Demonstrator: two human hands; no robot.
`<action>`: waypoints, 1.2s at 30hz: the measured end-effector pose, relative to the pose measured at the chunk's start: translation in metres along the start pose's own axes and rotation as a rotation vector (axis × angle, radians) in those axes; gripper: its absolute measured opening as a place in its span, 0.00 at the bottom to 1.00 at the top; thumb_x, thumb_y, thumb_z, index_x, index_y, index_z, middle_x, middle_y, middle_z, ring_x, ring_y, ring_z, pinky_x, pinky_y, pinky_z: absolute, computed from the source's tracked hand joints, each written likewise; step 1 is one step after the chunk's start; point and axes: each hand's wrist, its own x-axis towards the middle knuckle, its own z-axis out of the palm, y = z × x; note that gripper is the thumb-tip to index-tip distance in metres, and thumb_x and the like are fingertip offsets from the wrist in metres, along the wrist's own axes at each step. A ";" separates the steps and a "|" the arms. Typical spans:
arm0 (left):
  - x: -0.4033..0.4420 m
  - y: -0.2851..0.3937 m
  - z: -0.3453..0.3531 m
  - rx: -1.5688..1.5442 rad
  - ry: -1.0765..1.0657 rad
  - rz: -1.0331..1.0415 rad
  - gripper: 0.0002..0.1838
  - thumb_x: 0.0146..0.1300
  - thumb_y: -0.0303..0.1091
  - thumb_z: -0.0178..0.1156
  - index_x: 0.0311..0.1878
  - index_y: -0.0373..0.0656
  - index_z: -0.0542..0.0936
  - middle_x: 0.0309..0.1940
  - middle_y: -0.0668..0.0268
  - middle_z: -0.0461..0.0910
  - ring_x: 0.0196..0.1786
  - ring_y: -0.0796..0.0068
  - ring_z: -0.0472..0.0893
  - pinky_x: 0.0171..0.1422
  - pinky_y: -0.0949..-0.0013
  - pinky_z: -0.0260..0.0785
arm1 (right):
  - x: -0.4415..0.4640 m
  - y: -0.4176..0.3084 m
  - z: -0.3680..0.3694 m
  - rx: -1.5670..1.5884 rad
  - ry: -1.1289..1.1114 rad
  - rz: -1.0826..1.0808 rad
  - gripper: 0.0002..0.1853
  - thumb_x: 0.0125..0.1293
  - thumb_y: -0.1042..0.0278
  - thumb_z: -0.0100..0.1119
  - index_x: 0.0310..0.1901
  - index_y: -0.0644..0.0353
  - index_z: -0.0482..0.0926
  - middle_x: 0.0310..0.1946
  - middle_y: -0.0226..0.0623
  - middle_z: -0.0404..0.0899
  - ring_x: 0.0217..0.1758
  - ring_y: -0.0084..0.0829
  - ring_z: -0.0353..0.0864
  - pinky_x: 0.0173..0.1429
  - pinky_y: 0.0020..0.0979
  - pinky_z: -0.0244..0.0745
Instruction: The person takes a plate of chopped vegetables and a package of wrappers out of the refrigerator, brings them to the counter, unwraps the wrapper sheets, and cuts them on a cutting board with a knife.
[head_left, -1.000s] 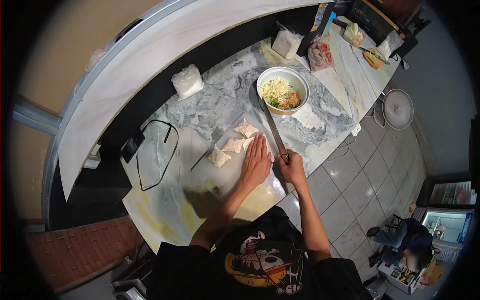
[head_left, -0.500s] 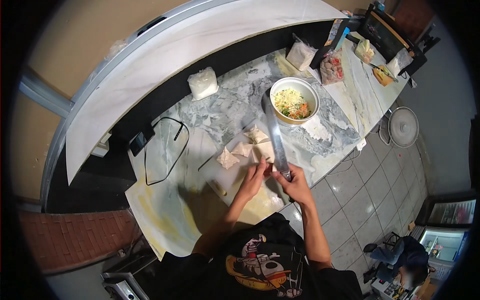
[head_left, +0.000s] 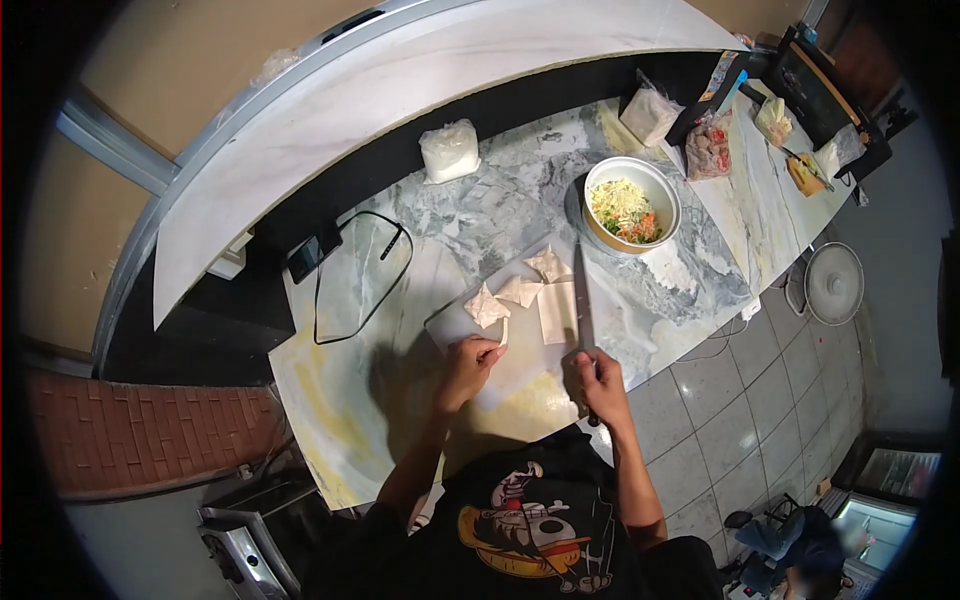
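My left hand (head_left: 467, 372) is closed, pinching a thin strip of dough (head_left: 504, 331) over the near left part of a white cutting board (head_left: 522, 370). In my right hand (head_left: 603, 385) is the handle of a long knife (head_left: 585, 305). Its blade points away from me, close along the right side of a flat rectangular dough piece (head_left: 557, 315). Three folded dough pieces lie toward the far side of the board: one on the left (head_left: 486, 306), one in the middle (head_left: 519, 291) and one farthest away (head_left: 547, 264).
Beyond the board stands a white pot (head_left: 673, 205) of shredded vegetables and pale shreds (head_left: 625, 210). A bag of white powder (head_left: 450, 152) sits at the back, more bags at far right. A phone (head_left: 313, 255) and looped strap (head_left: 405, 265) lie left. A person (head_left: 800, 550) is at lower right.
My left hand has moved left, away from the knife, with the dough strip. The knife has shifted toward me, its blade beside the flat dough. The view has shifted too.
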 end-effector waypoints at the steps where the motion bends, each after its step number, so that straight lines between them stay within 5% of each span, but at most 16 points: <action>1: 0.003 0.002 0.000 0.021 -0.006 -0.033 0.11 0.60 0.35 0.66 0.35 0.35 0.84 0.28 0.53 0.82 0.28 0.61 0.82 0.34 0.65 0.72 | 0.002 0.002 -0.004 0.013 0.039 0.014 0.13 0.75 0.61 0.51 0.37 0.62 0.75 0.13 0.21 0.63 0.12 0.15 0.60 0.16 0.24 0.54; 3: 0.006 0.003 0.008 -0.029 0.011 -0.020 0.10 0.59 0.34 0.67 0.36 0.35 0.84 0.28 0.53 0.83 0.27 0.62 0.83 0.34 0.66 0.73 | -0.002 0.007 -0.008 0.030 0.090 0.043 0.13 0.75 0.61 0.51 0.37 0.63 0.75 0.13 0.22 0.63 0.12 0.15 0.60 0.16 0.24 0.55; 5: 0.011 0.012 0.012 -0.086 0.031 -0.004 0.10 0.59 0.33 0.67 0.36 0.35 0.83 0.28 0.54 0.84 0.27 0.64 0.83 0.34 0.68 0.73 | -0.002 0.007 -0.013 -0.057 0.147 0.147 0.15 0.71 0.63 0.53 0.40 0.70 0.77 0.20 0.45 0.77 0.23 0.35 0.76 0.31 0.36 0.70; 6: 0.011 0.016 0.013 -0.087 0.022 -0.073 0.09 0.59 0.32 0.68 0.37 0.35 0.83 0.28 0.54 0.84 0.28 0.66 0.84 0.35 0.70 0.74 | -0.002 0.012 -0.013 -0.058 0.157 0.152 0.15 0.71 0.63 0.53 0.40 0.70 0.77 0.20 0.45 0.77 0.23 0.35 0.76 0.31 0.36 0.70; 8: 0.012 0.021 0.016 -0.089 0.005 -0.142 0.09 0.58 0.30 0.68 0.39 0.35 0.83 0.29 0.54 0.85 0.29 0.68 0.85 0.35 0.71 0.75 | -0.001 0.014 -0.006 -0.130 0.209 -0.055 0.13 0.74 0.64 0.51 0.35 0.66 0.75 0.14 0.26 0.69 0.14 0.17 0.66 0.18 0.26 0.59; 18: 0.018 0.018 0.015 -0.153 -0.033 -0.126 0.12 0.59 0.28 0.67 0.45 0.35 0.81 0.33 0.55 0.85 0.34 0.68 0.86 0.38 0.70 0.77 | -0.002 0.003 0.000 -0.240 0.183 -0.089 0.13 0.72 0.67 0.54 0.32 0.67 0.74 0.14 0.33 0.69 0.18 0.20 0.66 0.23 0.31 0.61; 22: 0.013 0.019 0.008 0.180 0.085 0.074 0.12 0.59 0.27 0.66 0.47 0.39 0.81 0.36 0.56 0.83 0.32 0.61 0.84 0.37 0.65 0.76 | -0.004 -0.005 -0.005 -0.284 0.160 -0.036 0.10 0.71 0.69 0.53 0.34 0.68 0.72 0.15 0.45 0.71 0.17 0.37 0.71 0.24 0.36 0.63; 27: 0.011 0.034 0.014 0.098 0.088 0.027 0.10 0.59 0.27 0.65 0.45 0.38 0.81 0.39 0.54 0.81 0.37 0.56 0.83 0.40 0.61 0.75 | -0.012 -0.021 -0.002 -0.470 0.135 -0.008 0.08 0.70 0.73 0.51 0.47 0.67 0.71 0.20 0.58 0.73 0.22 0.57 0.73 0.28 0.45 0.67; 29: 0.018 0.045 0.020 0.087 0.077 0.085 0.10 0.59 0.26 0.65 0.45 0.37 0.81 0.40 0.53 0.80 0.41 0.54 0.82 0.41 0.61 0.75 | -0.015 -0.031 0.000 -0.505 0.132 0.025 0.22 0.68 0.75 0.51 0.63 0.64 0.64 0.22 0.58 0.75 0.24 0.57 0.76 0.31 0.49 0.68; 32: 0.033 0.060 0.036 0.100 -0.006 0.307 0.14 0.60 0.25 0.63 0.49 0.34 0.79 0.46 0.52 0.79 0.49 0.51 0.80 0.49 0.60 0.75 | -0.017 -0.043 -0.002 -0.579 0.075 0.006 0.36 0.64 0.78 0.54 0.73 0.59 0.54 0.22 0.55 0.77 0.25 0.55 0.77 0.32 0.48 0.70; 36: 0.047 0.074 0.054 0.013 -0.123 0.281 0.20 0.64 0.26 0.59 0.59 0.31 0.73 0.60 0.48 0.71 0.62 0.48 0.74 0.63 0.55 0.68 | -0.017 -0.036 -0.003 -0.634 0.078 -0.060 0.44 0.58 0.75 0.56 0.76 0.55 0.47 0.22 0.56 0.79 0.24 0.57 0.79 0.31 0.51 0.75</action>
